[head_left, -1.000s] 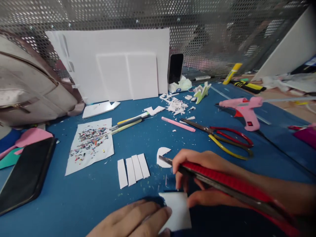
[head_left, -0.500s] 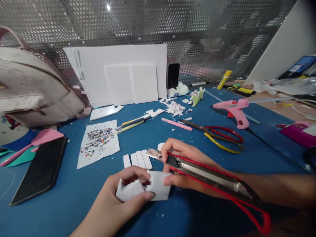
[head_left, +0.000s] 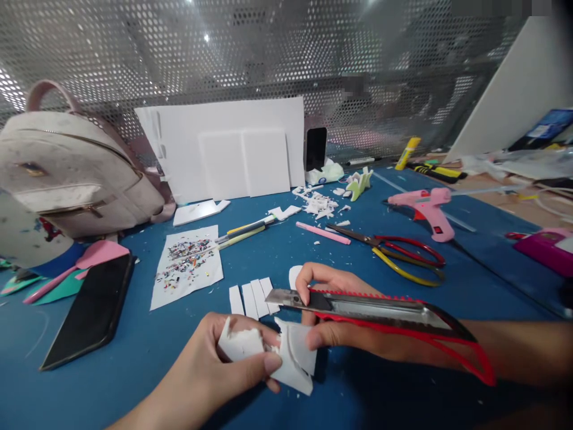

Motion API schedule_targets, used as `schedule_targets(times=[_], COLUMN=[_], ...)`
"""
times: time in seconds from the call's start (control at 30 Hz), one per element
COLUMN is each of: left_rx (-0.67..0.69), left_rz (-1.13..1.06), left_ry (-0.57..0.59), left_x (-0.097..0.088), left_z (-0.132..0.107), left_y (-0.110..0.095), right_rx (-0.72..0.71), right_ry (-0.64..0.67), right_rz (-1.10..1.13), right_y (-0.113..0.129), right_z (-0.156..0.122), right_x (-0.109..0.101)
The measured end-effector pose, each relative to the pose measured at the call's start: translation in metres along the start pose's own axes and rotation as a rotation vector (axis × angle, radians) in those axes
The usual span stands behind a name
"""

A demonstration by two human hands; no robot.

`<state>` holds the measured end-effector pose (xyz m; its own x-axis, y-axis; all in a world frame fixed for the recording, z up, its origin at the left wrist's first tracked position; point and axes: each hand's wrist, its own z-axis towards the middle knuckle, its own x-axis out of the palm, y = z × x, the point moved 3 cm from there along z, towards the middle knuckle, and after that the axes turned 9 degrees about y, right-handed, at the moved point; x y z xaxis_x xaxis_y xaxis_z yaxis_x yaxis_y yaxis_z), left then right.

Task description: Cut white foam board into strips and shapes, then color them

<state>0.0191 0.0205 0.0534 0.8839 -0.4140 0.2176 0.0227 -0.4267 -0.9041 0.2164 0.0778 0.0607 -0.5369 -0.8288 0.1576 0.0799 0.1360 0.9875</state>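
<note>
My left hand (head_left: 219,367) pinches a bent white foam piece (head_left: 290,358) just above the blue mat (head_left: 134,382), near the front edge. My right hand (head_left: 340,322) grips a red utility knife (head_left: 385,313) with its blade pointing left, and its thumb and fingers also press the right side of the foam piece. Just behind the hands lie several white foam strips (head_left: 253,297) side by side and a small white curved offcut (head_left: 294,276).
Red-and-yellow scissors (head_left: 398,254), a pink pen (head_left: 322,233) and a pink glue gun (head_left: 425,206) lie to the right. White boards (head_left: 224,149) lean on the mesh wall. A backpack (head_left: 76,173), black phone (head_left: 89,310) and paper with confetti (head_left: 188,269) sit left.
My left hand lifted the white foam piece off the mat and both hands bent it. The knife swung level, blade to the left. The camera tilted up.
</note>
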Motion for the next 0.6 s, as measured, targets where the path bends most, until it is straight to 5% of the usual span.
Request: schedule_targets(times=[0.4, 0.6], left_rx=[-0.075, -0.001], left_rz=[-0.099, 0.017], left_ry=[0.082, -0.013], left_x=[0.015, -0.005], left_z=[0.0, -0.001], left_y=[-0.003, -0.012], right_rx=[-0.023, -0.072], right_ry=[0.125, -0.178], right_rz=[0.108, -0.057], right_y=[0.012, 0.015], right_z=[-0.016, -0.026], right_x=[-0.003, -0.04])
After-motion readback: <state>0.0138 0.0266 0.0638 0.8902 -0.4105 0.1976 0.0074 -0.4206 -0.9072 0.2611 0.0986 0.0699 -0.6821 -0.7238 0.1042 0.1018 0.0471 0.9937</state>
